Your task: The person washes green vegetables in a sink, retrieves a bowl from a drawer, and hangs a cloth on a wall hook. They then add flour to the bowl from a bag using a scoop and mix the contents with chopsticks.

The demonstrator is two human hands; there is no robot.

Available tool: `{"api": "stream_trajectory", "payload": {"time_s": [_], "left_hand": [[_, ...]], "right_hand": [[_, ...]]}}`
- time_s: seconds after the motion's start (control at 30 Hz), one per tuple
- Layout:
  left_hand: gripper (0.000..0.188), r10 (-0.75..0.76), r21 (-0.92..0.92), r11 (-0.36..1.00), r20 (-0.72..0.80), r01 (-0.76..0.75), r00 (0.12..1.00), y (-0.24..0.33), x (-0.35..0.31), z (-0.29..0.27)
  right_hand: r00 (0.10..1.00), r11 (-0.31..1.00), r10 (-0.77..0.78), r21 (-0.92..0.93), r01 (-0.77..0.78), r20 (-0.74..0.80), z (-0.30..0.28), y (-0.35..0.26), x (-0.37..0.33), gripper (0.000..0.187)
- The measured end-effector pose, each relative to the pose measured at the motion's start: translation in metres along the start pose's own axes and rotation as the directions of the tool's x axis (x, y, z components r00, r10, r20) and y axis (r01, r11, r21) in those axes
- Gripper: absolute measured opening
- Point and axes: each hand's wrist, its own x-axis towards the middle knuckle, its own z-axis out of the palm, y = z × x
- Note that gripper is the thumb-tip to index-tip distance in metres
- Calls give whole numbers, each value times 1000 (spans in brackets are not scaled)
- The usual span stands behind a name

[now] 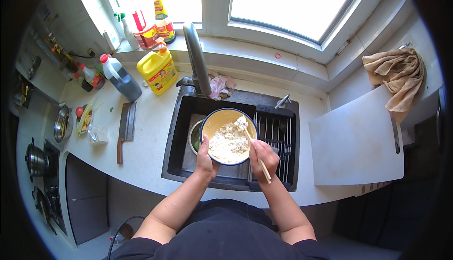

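My left hand (206, 160) grips the near left side of a yellow bowl (213, 124) with a dark blue rim, its thumb over the edge. White, crumbly, flaky dough (226, 144) lies in the bowl. Between the fingers of my right hand (265, 158) is a pair of wooden chopsticks (265, 169). Their far tips are in the bowl, with a clump of the white dough stuck round them. The bowl is held over a black sink (175, 149) and hides part of a smaller bowl (193, 135) with something green in it.
A grey tap (197, 62) arches at the sink's back; a drying rack (285, 137) covers its right part. A cleaver (126, 125) lies on the left counter near a yellow jug (158, 71) and a dark-filled bottle (121, 78). On the right stands a large white cutting board (356, 142) below a brown cloth (396, 73).
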Motion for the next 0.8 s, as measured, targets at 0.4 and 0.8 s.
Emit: {"api": "stream_trajectory", "payload": {"time_s": [0.4,0.8], "left_hand": [[60,-34,19,999,87,32,996,-1,-1,2],[53,88,-85,993,36,-85,995,-9,9,-11]], "right_hand": [[985,951,-110,303,66,132,10,-3,9,19],[999,998,-23,-52,26,46,-9,-11,7,19]]}}
